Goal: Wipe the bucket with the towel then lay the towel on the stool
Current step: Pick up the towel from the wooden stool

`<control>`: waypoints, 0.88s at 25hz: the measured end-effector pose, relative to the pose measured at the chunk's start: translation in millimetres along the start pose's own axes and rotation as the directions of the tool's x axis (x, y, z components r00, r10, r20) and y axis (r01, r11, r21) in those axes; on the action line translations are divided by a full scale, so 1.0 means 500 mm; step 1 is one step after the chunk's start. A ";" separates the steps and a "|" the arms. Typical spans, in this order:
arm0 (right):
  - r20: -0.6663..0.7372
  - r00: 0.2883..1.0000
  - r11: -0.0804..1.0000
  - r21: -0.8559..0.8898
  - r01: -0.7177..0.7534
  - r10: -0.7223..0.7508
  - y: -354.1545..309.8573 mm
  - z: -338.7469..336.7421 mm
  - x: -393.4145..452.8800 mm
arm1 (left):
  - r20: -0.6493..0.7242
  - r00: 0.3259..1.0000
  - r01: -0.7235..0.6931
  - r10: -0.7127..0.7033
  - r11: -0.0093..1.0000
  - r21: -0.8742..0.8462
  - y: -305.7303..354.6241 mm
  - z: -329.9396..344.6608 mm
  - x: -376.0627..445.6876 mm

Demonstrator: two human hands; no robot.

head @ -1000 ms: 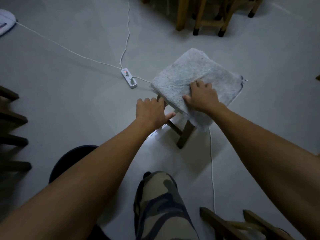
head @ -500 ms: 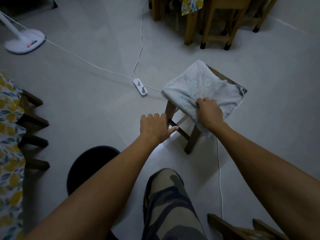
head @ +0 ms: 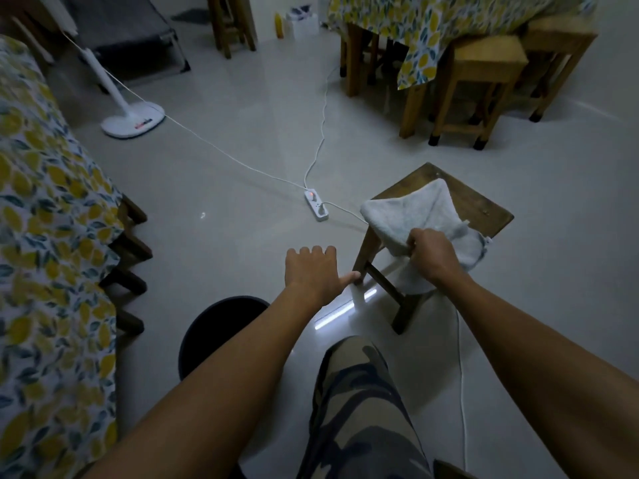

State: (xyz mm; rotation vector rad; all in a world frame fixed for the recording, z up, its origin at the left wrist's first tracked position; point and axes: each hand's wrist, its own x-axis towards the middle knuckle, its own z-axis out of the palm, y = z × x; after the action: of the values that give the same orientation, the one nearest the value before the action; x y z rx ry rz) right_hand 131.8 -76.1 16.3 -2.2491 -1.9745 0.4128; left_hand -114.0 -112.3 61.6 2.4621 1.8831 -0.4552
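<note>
The right hand point(head: 434, 259) has its grip clenched on the pale grey-white fluffy towel point(head: 413, 216), bunching the cloth at the near edge of the square dark-wood stool point(head: 480, 205). The towel lies across the near left part of the seat, its far corner peaked toward the middle, while the right and far parts of the wooden top stay bare; below the fist a fold of cloth hangs down past the seat between the stool's legs. The left hand point(head: 313, 273) floats palm down over the pale tiled floor point(head: 224, 188), grip released and fingers spread, its thumb tip just beside the stool's near left leg. The round dark bucket point(head: 214, 326) stands on the floor near the person, partly hidden under the left forearm, well apart from the towel. A white power strip point(head: 316, 205) with a red light lies on the floor beyond the left hand, near the stool.
</note>
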 end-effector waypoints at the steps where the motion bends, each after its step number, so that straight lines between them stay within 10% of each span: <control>1: 0.005 1.000 1.000 0.004 0.010 -0.010 -0.016 -0.011 -0.002 | -0.012 1.000 0.012 -0.012 1.000 -0.005 -0.009 -0.007 -0.013; 22: -0.037 0.963 0.937 0.223 0.269 -0.268 -0.452 -0.007 -0.184 | -0.034 0.957 0.282 -0.289 0.950 -0.133 -0.234 0.004 -0.312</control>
State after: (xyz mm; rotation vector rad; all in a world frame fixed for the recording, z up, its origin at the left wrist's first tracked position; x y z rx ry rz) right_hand -92.6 -134.5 91.6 -1.8122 -2.0742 0.5634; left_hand -261.7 -227.5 115.9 2.1514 2.2261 -0.2650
